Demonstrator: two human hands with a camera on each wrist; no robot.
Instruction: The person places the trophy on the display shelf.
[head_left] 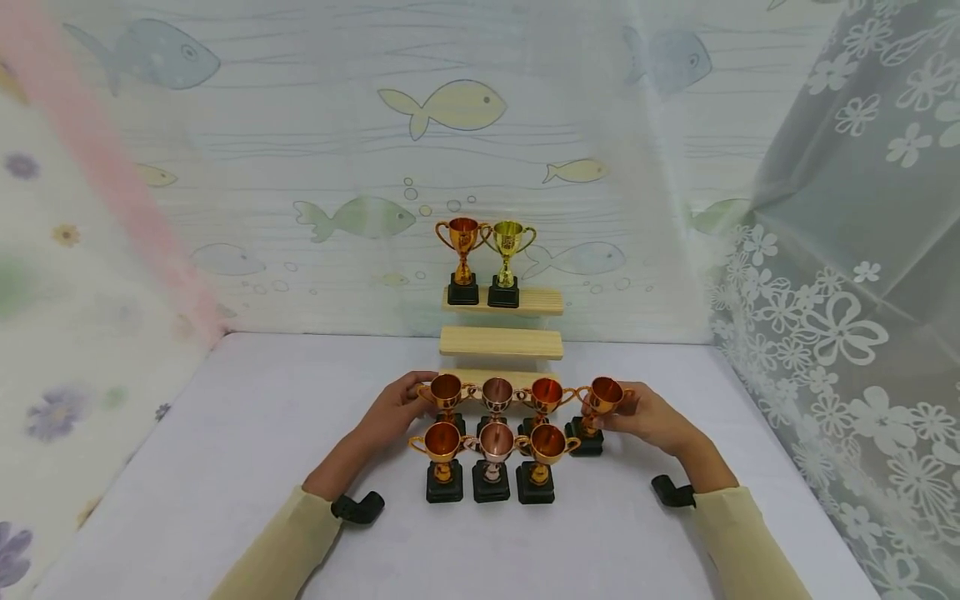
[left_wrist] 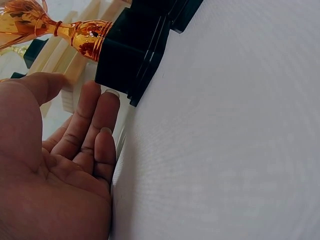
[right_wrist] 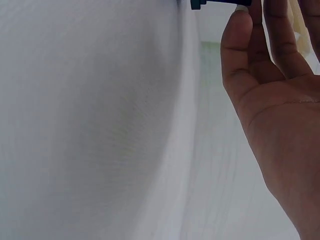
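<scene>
My right hand (head_left: 648,421) holds a copper-orange trophy cup (head_left: 603,393) with a black base, its fingers at the stem and base. That cup leans slightly at the right end of the back row. In the right wrist view only an edge of the black base (right_wrist: 220,4) shows by the fingertips. My left hand (head_left: 393,412) is beside the leftmost back-row trophy (head_left: 447,390), fingers loosely extended near its black base (left_wrist: 130,50). Its thumb is close to the wooden step stand (left_wrist: 75,70); contact is unclear. Rose and red-orange trophies (head_left: 546,395) fill the row between.
A front row holds a left copper trophy (head_left: 442,442), a rose trophy (head_left: 496,442) and a right copper trophy (head_left: 547,444). On the stand's top step (head_left: 543,300) are an orange trophy (head_left: 462,237) and a gold trophy (head_left: 507,237). Patterned curtains (head_left: 337,275) surround the white table (head_left: 285,392).
</scene>
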